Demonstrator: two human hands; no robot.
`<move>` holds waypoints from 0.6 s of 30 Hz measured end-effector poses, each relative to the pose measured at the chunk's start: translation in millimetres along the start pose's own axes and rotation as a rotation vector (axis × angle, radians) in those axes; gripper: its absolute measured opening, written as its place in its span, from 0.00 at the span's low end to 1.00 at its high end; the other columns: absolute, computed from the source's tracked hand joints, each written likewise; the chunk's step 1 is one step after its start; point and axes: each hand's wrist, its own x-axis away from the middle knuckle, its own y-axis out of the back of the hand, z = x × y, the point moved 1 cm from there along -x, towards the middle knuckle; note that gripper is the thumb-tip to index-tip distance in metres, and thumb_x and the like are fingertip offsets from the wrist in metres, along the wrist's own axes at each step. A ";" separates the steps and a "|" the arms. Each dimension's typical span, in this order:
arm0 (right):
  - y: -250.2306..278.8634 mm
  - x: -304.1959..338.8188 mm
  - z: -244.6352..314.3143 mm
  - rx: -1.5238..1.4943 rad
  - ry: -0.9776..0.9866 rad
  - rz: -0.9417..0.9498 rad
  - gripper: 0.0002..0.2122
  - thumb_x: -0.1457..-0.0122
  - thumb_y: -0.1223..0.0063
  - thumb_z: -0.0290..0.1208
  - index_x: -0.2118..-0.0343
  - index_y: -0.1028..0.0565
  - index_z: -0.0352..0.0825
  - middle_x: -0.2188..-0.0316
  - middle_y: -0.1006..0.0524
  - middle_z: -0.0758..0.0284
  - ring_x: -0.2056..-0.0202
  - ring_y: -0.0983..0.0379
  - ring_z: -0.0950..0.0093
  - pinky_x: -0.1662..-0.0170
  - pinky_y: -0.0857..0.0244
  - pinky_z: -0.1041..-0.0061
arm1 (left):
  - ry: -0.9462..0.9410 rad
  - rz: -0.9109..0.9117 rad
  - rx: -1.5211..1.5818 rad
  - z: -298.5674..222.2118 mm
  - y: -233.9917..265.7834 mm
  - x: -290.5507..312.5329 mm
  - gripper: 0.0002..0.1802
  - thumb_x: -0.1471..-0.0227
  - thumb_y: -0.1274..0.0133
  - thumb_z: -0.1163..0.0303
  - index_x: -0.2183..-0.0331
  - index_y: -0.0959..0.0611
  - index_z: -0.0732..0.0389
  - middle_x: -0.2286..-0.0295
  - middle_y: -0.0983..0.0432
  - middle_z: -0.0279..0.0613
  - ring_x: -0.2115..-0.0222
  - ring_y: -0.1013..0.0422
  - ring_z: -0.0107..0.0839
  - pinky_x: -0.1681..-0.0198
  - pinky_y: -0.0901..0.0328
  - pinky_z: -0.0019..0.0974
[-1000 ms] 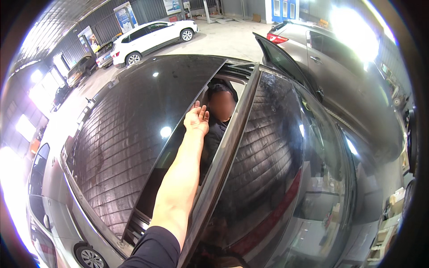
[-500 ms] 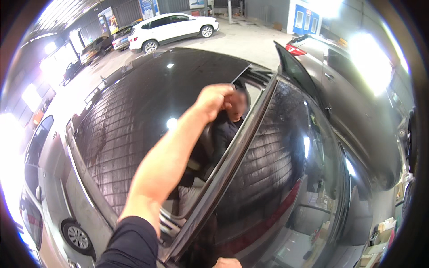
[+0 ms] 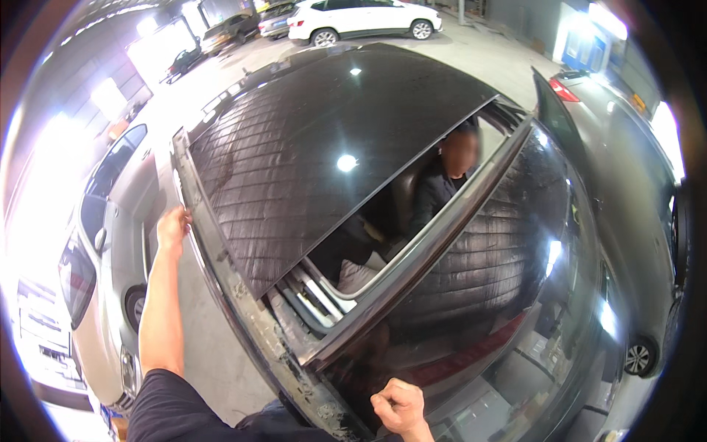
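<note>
A dark car roof with a big glossy sunroof panel [image 3: 294, 140] spreads in front of me. The panel is slid back, leaving a long opening [image 3: 394, 214] through which a seated person [image 3: 434, 184] shows. My left hand [image 3: 174, 227] is at the roof's left side rail [image 3: 221, 291], fingers curled over its outer edge. My right hand [image 3: 400, 405] makes a fist above the windshield [image 3: 442, 309], near the roof's front left corner. Whether it holds anything small is hidden. Along the rail the surface looks dirty and bare.
A silver car [image 3: 110, 236] stands close on the left. A grey car [image 3: 626, 162] is on the right, beside an open door [image 3: 556, 110] of the dark car. Behind it is a white car [image 3: 361, 22]. White light tracks [image 3: 313, 295] show at the opening's near end.
My left hand has moved from above the opening's far part to the left roof edge. More of my right hand has come into view. The view has shifted leftward.
</note>
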 end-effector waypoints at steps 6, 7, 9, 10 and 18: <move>-0.8 -2.7 -2.1 0.056 -0.010 0.017 0.07 0.54 0.39 0.20 0.83 0.26 0.33 0.86 0.30 0.66 0.86 0.34 0.74 0.82 0.43 0.75 | 0.205 -0.423 -0.442 122.4 58.9 58.8 0.32 0.44 0.46 0.50 0.46 0.21 0.66 0.48 0.23 0.53 0.44 0.31 0.43 0.40 0.39 0.42; 2.2 -0.4 -5.5 0.070 -0.011 0.013 0.07 0.53 0.39 0.21 0.83 0.26 0.33 0.86 0.29 0.66 0.85 0.34 0.75 0.81 0.43 0.76 | 0.180 -0.428 -0.456 111.0 28.5 75.1 0.33 0.42 0.48 0.48 0.45 0.22 0.65 0.48 0.24 0.53 0.44 0.30 0.44 0.40 0.39 0.42; 1.4 -1.0 -4.6 0.057 -0.026 0.013 0.07 0.53 0.39 0.21 0.83 0.26 0.33 0.86 0.29 0.66 0.85 0.34 0.75 0.81 0.43 0.76 | 0.158 -0.432 -0.448 99.3 5.1 91.1 0.35 0.40 0.53 0.44 0.43 0.24 0.63 0.48 0.25 0.54 0.44 0.30 0.46 0.40 0.39 0.44; 0.1 -0.5 -3.6 0.049 -0.036 0.013 0.07 0.53 0.39 0.21 0.83 0.26 0.33 0.86 0.29 0.66 0.85 0.34 0.75 0.81 0.43 0.76 | 0.164 -0.411 -0.421 99.7 -0.2 89.0 0.36 0.39 0.56 0.42 0.43 0.24 0.63 0.47 0.25 0.55 0.44 0.31 0.48 0.39 0.40 0.44; -3.8 -1.5 -1.6 0.063 -0.051 0.010 0.06 0.55 0.42 0.21 0.83 0.29 0.31 0.85 0.30 0.66 0.83 0.36 0.74 0.78 0.44 0.76 | 0.084 -0.447 -0.481 123.8 -12.0 69.1 0.37 0.35 0.65 0.41 0.46 0.22 0.63 0.49 0.26 0.61 0.44 0.32 0.56 0.40 0.40 0.50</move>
